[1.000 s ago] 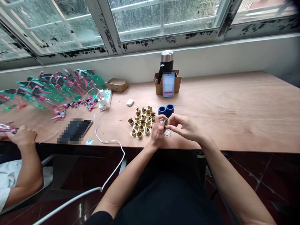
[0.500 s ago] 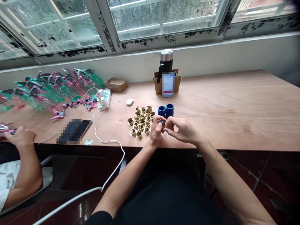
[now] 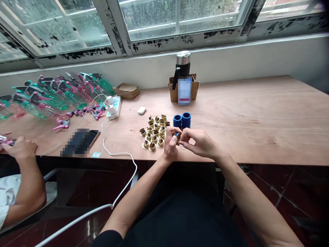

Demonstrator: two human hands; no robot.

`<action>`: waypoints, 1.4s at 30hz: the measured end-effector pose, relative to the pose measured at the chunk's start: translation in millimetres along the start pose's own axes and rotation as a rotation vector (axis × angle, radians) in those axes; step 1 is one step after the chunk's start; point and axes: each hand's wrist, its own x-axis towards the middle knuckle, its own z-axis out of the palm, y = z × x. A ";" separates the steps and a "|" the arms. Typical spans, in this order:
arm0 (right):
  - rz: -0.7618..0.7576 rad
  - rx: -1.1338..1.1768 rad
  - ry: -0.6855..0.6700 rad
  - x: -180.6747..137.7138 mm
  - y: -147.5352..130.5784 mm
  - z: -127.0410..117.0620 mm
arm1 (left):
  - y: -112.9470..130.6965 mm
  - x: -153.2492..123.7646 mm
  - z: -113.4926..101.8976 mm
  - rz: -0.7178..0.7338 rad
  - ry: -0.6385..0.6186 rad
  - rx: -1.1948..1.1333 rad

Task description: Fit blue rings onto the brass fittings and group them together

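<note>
Assembly, apparently: gripped brass fitting [image 3: 179,138] and blue ring [image 3: 176,134] between left fingers [image 3: 174,141] and right fingers [image 3: 189,133], stacked rings [image 3: 186,123] beyond them; probably needed even pressure next.

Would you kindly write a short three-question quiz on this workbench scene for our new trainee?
1. Which of the person's hands is nearer the brass pieces: the left hand or the right hand?
2. True or false: the black flask stands upright.
3. What colour are the stacked rings? (a) red (b) blue (c) white

Key: 1. the left hand; 2. true; 3. (b).
</note>
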 end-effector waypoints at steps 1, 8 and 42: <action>0.008 0.006 -0.007 0.4 -1.4 -1.1 | -0.1 -0.1 0.1 0.003 0.006 0.004; -0.030 -0.120 -0.024 -0.7 -3.3 -9.2 | 1.5 1.3 1.9 0.024 -0.064 0.027; 0.005 -0.124 0.016 0.7 -7.8 -14.8 | -13.1 -1.5 -1.2 0.021 -0.105 0.201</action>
